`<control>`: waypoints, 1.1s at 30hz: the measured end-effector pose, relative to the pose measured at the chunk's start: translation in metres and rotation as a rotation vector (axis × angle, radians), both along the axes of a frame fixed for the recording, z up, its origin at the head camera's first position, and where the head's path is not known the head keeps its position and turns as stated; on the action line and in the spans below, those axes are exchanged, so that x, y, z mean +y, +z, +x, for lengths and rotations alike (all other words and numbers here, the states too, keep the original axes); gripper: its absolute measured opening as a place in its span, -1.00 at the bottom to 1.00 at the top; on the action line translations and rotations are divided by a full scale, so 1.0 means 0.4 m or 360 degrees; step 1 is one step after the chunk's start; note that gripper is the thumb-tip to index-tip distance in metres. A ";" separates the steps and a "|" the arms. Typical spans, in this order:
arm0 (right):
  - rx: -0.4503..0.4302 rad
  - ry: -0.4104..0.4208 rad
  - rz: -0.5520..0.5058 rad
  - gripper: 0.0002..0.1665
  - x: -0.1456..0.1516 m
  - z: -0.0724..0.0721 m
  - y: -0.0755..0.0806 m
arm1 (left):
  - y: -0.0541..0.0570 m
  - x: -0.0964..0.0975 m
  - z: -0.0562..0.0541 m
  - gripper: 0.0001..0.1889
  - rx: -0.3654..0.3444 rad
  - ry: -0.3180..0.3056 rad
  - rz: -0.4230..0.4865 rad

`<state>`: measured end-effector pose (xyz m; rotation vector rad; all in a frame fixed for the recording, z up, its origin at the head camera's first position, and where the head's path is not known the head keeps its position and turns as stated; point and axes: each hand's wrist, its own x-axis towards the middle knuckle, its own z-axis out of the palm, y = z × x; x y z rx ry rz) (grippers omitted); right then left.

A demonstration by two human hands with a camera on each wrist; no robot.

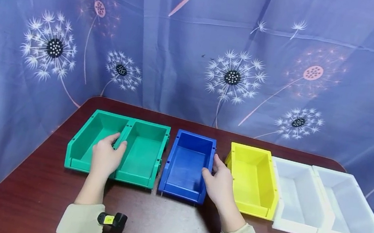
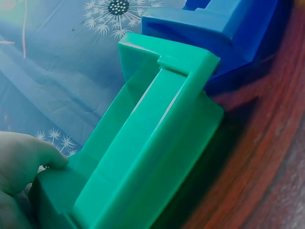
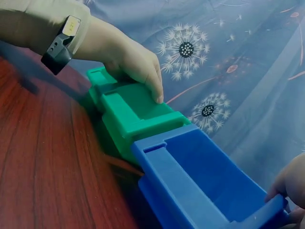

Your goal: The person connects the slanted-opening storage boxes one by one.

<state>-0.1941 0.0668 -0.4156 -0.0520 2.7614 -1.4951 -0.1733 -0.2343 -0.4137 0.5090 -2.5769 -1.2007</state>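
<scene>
Two green storage bins stand side by side at the left, one on the outside [image 1: 105,126] and one nearer the middle [image 1: 141,152]. My left hand [image 1: 106,157] grips the wall between them, thumb on the inner bin's side and fingers over the outer one. To their right is a blue bin [image 1: 186,167], separated from the green pair by a narrow gap. My right hand [image 1: 220,184] pinches its right side wall, with the thumb inside and the fingers outside. In the right wrist view the fingers [image 3: 281,183] wrap the blue rim. No contents show in these bins.
A yellow bin [image 1: 251,174] stands just right of my right hand. Beside it are two white bins, one touching the yellow [image 1: 297,193] and one farther right [image 1: 338,199]. All rest on a dark red wooden table [image 1: 34,190], with a patterned blue curtain [image 1: 182,51] behind.
</scene>
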 end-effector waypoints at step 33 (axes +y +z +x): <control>-0.0104 -0.0112 -0.0358 -0.37 0.006 -0.003 0.031 | 0.009 -0.004 -0.005 -0.51 -0.0019 -0.0086 0.0156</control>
